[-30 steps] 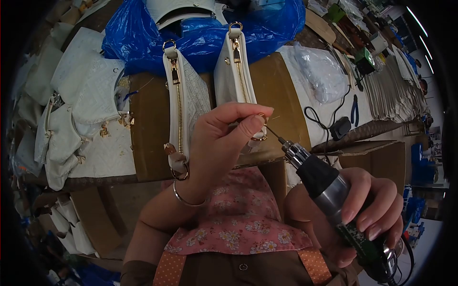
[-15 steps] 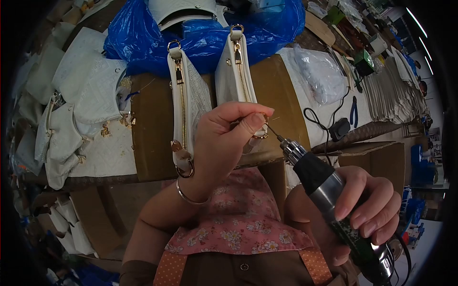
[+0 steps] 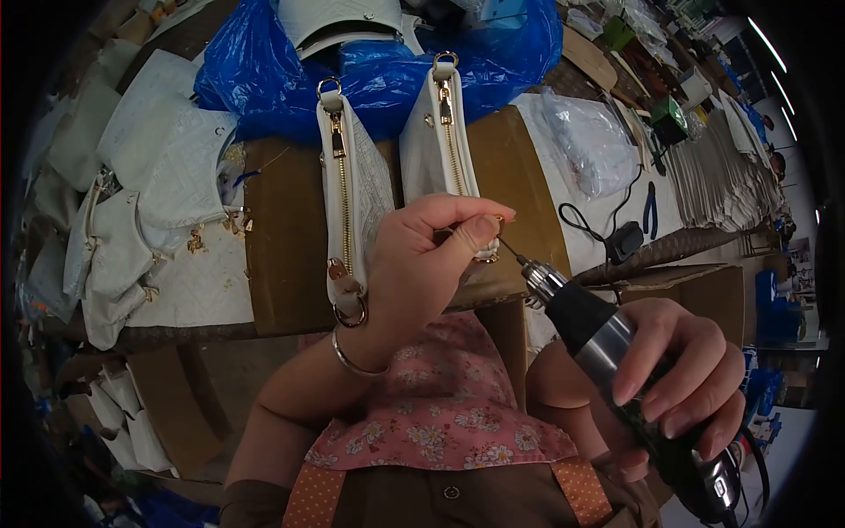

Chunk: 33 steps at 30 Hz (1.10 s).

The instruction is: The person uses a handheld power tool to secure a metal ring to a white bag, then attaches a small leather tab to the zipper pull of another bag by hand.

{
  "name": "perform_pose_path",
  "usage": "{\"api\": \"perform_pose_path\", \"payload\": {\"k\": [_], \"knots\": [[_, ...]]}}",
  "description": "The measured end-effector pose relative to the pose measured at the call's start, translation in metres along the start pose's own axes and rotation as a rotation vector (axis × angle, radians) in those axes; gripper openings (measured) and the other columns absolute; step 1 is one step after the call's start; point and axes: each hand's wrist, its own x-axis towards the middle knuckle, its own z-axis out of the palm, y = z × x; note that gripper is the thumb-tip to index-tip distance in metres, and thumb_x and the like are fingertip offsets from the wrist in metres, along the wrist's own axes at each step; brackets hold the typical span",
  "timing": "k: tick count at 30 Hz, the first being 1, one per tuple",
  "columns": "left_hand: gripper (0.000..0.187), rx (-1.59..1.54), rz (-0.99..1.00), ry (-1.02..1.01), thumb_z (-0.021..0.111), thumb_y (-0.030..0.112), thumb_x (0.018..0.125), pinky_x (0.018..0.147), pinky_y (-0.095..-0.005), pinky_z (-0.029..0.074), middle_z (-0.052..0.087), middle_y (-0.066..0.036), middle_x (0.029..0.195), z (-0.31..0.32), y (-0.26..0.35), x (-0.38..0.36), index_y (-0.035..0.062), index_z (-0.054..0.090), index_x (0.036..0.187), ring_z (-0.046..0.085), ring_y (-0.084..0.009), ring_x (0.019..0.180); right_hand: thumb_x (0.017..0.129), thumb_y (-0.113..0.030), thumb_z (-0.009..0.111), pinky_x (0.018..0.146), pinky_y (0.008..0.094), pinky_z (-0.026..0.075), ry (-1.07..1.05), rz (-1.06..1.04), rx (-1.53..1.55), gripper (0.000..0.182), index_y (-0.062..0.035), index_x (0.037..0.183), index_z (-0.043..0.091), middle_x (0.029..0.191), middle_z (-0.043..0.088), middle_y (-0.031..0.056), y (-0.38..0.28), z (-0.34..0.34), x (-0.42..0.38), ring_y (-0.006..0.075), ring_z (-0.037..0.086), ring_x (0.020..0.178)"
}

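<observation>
My left hand (image 3: 431, 251) is closed, thumb and forefinger pinching a small gold-coloured metal piece (image 3: 500, 220) at the end of a white bag (image 3: 440, 150). The fingers of my right hand (image 3: 682, 378) wrap round a black and silver electric screwdriver (image 3: 603, 339), its thin bit pointing up and left at the pinched piece. Whether the tip touches it is too small to tell. A second white bag (image 3: 361, 185) with a gold zipper stands to the left, partly behind my left wrist.
White bag pieces (image 3: 167, 167) with gold fittings lie at the left. Blue plastic (image 3: 255, 79) is behind the bags. To the right are a clear plastic bag (image 3: 590, 141), dark pliers (image 3: 650, 211), a cable with a black adapter (image 3: 625, 242) and stacked pale sheets (image 3: 726, 180).
Both white bags have shifted slightly right and down in view. My left hand and the screwdriver in my right hand have moved slightly right and down too.
</observation>
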Motion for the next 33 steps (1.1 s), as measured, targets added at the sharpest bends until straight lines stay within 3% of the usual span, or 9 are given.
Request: {"api": "perform_pose_path", "payload": {"k": [3,16,18,24,27,29,31,32,33], "knots": [[0.015,0.059,0.001,-0.031,0.056,0.009,0.090,0.071,-0.0194,0.044,0.064,-0.002,0.087,0.001,0.000,-0.002,-0.0007,0.065,0.098,0.055,-0.0061,0.079,0.055,0.006,0.078,0.058,0.0243,0.053,-0.093,0.029,0.115,0.042,-0.0144,0.087,0.061,0.077,0.053,-0.0014,-0.008,-0.012,0.009,0.0093,0.055,0.068],[0.006,0.136,0.175,-0.112,0.060,0.003,0.084,0.063,-0.0237,0.043,0.056,-0.005,0.082,0.011,0.001,-0.015,0.0024,0.062,0.089,0.054,-0.0115,0.071,0.046,0.013,0.076,0.055,0.0244,0.051,-0.077,0.200,0.375,0.040,-0.0161,0.072,0.067,0.065,0.055,-0.0013,-0.039,-0.048,0.018,0.0100,0.059,0.059],[0.006,0.165,0.295,-0.097,0.059,0.004,0.084,0.064,-0.0278,0.043,0.056,-0.008,0.081,0.011,-0.005,-0.017,0.0020,0.059,0.089,0.054,-0.0186,0.071,0.044,0.015,0.076,0.054,0.0240,0.050,-0.080,0.204,0.403,0.042,-0.0156,0.071,0.065,0.064,0.054,-0.0021,-0.040,-0.048,0.018,0.0093,0.058,0.058],[0.008,0.173,0.395,-0.066,0.058,0.006,0.084,0.066,-0.0351,0.043,0.055,-0.011,0.080,0.009,-0.012,-0.019,0.0017,0.054,0.089,0.054,-0.0274,0.074,0.048,0.011,0.075,0.057,0.0246,0.048,0.276,0.247,0.543,0.035,-0.0123,0.070,0.062,0.065,0.053,-0.0014,-0.023,-0.051,0.017,0.0094,0.055,0.058],[0.008,0.215,0.407,0.111,0.057,0.008,0.086,0.068,-0.0372,0.043,0.055,-0.010,0.078,0.008,-0.013,-0.015,0.0015,0.053,0.089,0.054,-0.0290,0.073,0.055,0.009,0.073,0.055,0.0275,0.051,-0.058,0.273,0.785,0.031,-0.0099,0.077,0.061,0.066,0.052,0.0006,-0.021,-0.085,0.024,0.0117,0.054,0.058],[0.022,0.244,0.402,0.041,0.057,0.011,0.086,0.073,-0.0381,0.043,0.057,-0.013,0.092,-0.002,-0.013,-0.013,0.0018,0.051,0.106,0.054,-0.0304,0.081,0.067,0.003,0.069,0.055,0.0298,0.053,-0.256,0.250,0.919,0.026,-0.0077,0.089,0.061,0.068,0.051,0.0024,-0.019,-0.090,0.027,0.0135,0.052,0.059],[0.048,0.215,0.413,0.029,0.058,0.014,0.086,0.085,-0.0380,0.042,0.048,-0.020,0.118,-0.005,-0.004,-0.024,0.0015,0.039,0.128,0.051,-0.0334,0.100,0.080,-0.009,0.061,0.058,0.0282,0.051,0.130,0.157,0.668,0.026,-0.0086,0.105,0.056,0.073,0.050,0.0022,-0.018,-0.075,0.021,0.0130,0.051,0.064],[0.071,0.314,0.494,-0.049,0.061,0.017,0.085,0.099,-0.0394,0.036,0.028,-0.025,0.136,-0.007,-0.012,-0.030,0.0023,0.020,0.141,0.037,-0.0375,0.122,0.086,-0.017,0.056,0.064,0.0303,0.049,0.223,0.319,0.598,0.027,-0.0081,0.111,0.053,0.077,0.050,0.0021,-0.018,-0.071,0.020,0.0143,0.052,0.071],[0.071,0.305,0.505,-0.065,0.061,0.017,0.085,0.099,-0.0394,0.036,0.028,-0.025,0.136,-0.011,-0.009,-0.036,0.0023,0.020,0.141,0.037,-0.0375,0.122,0.085,-0.017,0.058,0.065,0.0317,0.048,0.364,0.532,0.437,0.024,-0.0079,0.107,0.054,0.079,0.052,0.0022,-0.020,-0.078,0.022,0.0151,0.052,0.074]]}}
